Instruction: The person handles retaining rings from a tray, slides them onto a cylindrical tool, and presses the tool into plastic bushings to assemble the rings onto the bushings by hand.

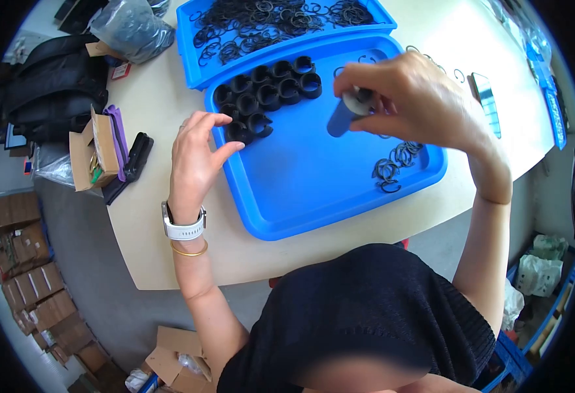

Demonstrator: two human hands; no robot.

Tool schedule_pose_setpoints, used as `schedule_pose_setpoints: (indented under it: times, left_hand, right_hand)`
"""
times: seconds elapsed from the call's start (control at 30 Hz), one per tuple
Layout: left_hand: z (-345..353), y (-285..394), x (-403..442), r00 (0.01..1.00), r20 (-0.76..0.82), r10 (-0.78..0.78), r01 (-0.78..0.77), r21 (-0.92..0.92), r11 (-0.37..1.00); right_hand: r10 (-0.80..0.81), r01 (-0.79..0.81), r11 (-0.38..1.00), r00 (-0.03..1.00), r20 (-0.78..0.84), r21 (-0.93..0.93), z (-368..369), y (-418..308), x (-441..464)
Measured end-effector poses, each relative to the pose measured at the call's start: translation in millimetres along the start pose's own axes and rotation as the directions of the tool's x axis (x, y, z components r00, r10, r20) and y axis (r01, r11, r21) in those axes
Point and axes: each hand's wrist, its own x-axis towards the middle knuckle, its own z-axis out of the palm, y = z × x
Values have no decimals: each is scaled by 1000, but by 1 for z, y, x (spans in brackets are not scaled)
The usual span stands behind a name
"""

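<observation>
My right hand [415, 98] is raised over the blue tray [326, 209], its fingers wrapped round a short smooth metal cylinder [340, 122] that hangs tilted. My left hand [196, 154] is at the tray's left rim, thumb and index finger spread, with nothing held between them. Just beyond those fingertips stands a stack of black split rings [239, 133], end of a block of several such stacks [268, 97] in rows. Whether the fingertips touch it I cannot tell. Loose black rings [387, 171] lie in the tray's right part.
Behind the tray, a second blue tray [187, 56] holds a heap of loose black rings [268, 19]. More rings and a phone [486, 105] lie on the table [156, 255] at right. Leftward are an open cardboard box [94, 154], a black case [138, 157] and a backpack [58, 92].
</observation>
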Motion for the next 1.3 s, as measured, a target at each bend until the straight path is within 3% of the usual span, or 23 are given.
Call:
schedule_pose_setpoints:
  times: [0.13,0.43,0.73,1.3]
  left_hand:
    - [6,-9,-3,997,-15,80,-80,23,997]
    - [8,-6,-1,988,-23,154,-152,75,986]
    - [7,-15,38,977,-72,201,-200,14,980]
    - [28,-12,59,975,-106,195,-173,190,966]
  right_hand:
    - [87,-87,996,993,77,-9,7,-4,-25]
    - [56,-60,998,993,108,34,19,0,-38]
    - [76,-82,996,989,124,42,24,-2,-37]
    - [95,-113,990,978,188,86,20,1,-38]
